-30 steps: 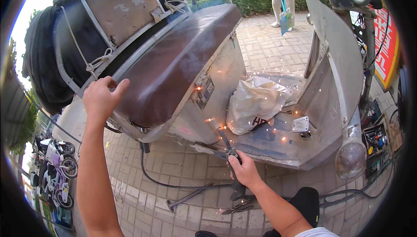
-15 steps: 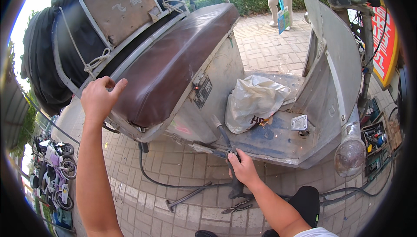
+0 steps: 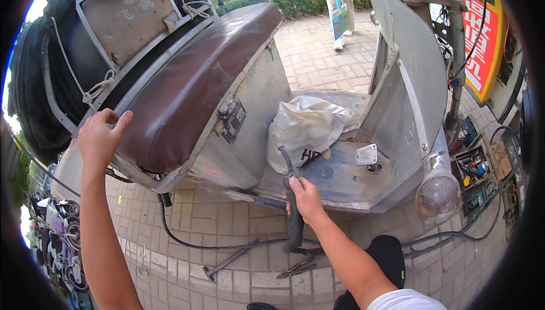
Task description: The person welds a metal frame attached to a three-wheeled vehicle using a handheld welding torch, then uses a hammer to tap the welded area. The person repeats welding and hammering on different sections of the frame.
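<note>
My right hand (image 3: 306, 199) is closed around the dark handle of a welding torch (image 3: 294, 225). Its bent metal neck rises in front of a crumpled whitish plastic bag (image 3: 309, 125) on the footboard (image 3: 335, 168) of a worn grey scooter. My left hand (image 3: 102, 134) is by the metal rail at the rear end of the brown seat (image 3: 198, 83). Its thumb stands apart and the fingers are bent toward the rail; I cannot tell how firmly they touch it. A small silver pedal plate (image 3: 366, 154) sits on the footboard's right part.
A T-shaped tool (image 3: 230, 262) and pliers (image 3: 296, 268) lie on the brick paving, beside a black cable (image 3: 216, 246). A toolbox (image 3: 474, 165) stands at the right. Beyond the scooter a person (image 3: 339, 3) stands near a hedge. Small bikes (image 3: 59, 242) are at left.
The whole view has shifted, moving the scooter leftward in it. The torch tip has moved right along the scooter, in front of the bag. Sparks seen earlier by the bag are gone.
</note>
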A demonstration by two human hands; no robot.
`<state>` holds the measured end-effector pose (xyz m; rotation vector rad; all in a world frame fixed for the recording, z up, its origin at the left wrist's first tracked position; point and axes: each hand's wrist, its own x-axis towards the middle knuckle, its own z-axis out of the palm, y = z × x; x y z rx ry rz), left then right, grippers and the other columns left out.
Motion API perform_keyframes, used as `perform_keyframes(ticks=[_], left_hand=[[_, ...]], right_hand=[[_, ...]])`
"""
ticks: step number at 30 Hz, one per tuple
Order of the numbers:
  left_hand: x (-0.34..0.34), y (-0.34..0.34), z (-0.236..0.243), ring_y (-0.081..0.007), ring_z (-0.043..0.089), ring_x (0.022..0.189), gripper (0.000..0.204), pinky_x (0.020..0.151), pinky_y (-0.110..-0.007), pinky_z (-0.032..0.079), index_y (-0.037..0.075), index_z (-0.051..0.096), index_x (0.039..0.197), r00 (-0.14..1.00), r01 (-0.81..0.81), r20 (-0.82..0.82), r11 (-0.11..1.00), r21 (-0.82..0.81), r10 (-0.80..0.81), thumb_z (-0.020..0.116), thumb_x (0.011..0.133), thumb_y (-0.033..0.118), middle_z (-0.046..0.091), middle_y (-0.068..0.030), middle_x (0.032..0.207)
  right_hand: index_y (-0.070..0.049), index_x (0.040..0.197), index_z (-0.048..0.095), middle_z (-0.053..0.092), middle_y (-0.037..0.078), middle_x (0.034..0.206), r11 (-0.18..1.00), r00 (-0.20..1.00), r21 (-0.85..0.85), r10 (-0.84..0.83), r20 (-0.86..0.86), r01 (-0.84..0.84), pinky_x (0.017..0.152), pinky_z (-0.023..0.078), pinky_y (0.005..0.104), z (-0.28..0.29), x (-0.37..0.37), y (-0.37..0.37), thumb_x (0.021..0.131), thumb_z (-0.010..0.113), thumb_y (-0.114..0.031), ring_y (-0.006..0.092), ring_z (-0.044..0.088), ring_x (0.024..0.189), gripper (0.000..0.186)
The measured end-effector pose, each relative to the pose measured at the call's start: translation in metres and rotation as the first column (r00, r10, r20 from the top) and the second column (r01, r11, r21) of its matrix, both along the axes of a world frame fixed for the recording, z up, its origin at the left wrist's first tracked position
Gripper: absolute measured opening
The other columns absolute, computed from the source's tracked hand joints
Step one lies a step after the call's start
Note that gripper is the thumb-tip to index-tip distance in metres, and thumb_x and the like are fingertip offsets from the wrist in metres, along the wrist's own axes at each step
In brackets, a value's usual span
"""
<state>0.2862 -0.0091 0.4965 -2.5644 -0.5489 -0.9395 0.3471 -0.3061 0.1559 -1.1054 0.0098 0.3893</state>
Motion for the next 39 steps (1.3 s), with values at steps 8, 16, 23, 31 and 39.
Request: perform_keyframes(ticks=[8,16,23,31,39], left_hand=[[0.008,0.0,-0.005,-0.0282,0.066,0.085,0.055,0.075,-0.041,0.05,0.009,0.072,0.079,0.999,0.03,0.011,0.998,0.046,-0.03,0.066,0.084,0.063,0.07,-0.0077,0.082],[0.006,0.001,-0.005,-0.028,0.066,0.084,0.055,0.074,-0.041,0.05,0.01,0.072,0.079,1.0,0.012,0.009,0.998,0.054,-0.013,0.065,0.084,0.064,0.07,-0.0073,0.08],[0.008,0.001,-0.006,-0.0287,0.066,0.085,0.056,0.075,-0.041,0.05,0.009,0.073,0.08,1.0,-0.009,-0.005,0.999,0.035,0.009,0.065,0.083,0.065,0.07,-0.0089,0.08],[0.007,0.0,-0.004,-0.0275,0.067,0.085,0.055,0.074,-0.041,0.051,0.01,0.073,0.08,1.0,-0.007,0.002,0.999,0.04,0.007,0.065,0.083,0.065,0.07,-0.0072,0.08],[0.008,-0.004,-0.004,-0.0281,0.067,0.086,0.055,0.075,-0.04,0.051,0.01,0.074,0.081,1.0,0.003,0.014,0.999,0.038,-0.004,0.066,0.083,0.064,0.071,-0.0079,0.082]], right_hand=[[0.004,0.109,0.06,0.059,0.002,0.076,0.999,0.955,-0.032,0.042,0.293,-0.034,0.048,0.046,0.0275,0.033,-0.01,0.016,0.099,0.062,-0.034,0.0088,0.056,0.053,0.039],[0.007,0.121,0.06,0.058,0.001,0.066,0.994,0.924,-0.106,0.056,0.377,-0.017,0.049,0.044,0.0265,0.046,0.006,0.038,0.098,0.063,-0.034,0.0075,0.054,0.053,0.047],[0.007,0.118,0.062,0.058,0.001,0.065,0.994,0.919,-0.104,0.058,0.389,-0.019,0.049,0.044,0.0269,0.047,0.01,0.042,0.098,0.063,-0.034,0.0075,0.053,0.052,0.045],[0.007,0.117,0.061,0.058,0.002,0.065,0.994,0.923,-0.105,0.08,0.377,-0.043,0.049,0.044,0.0268,0.051,0.017,0.044,0.097,0.064,-0.038,0.0075,0.053,0.052,0.049],[0.005,0.12,0.059,0.058,0.001,0.07,0.995,0.938,-0.102,0.042,0.345,-0.007,0.051,0.046,0.0269,0.052,0.0,0.04,0.098,0.063,-0.037,0.0085,0.055,0.053,0.047]])
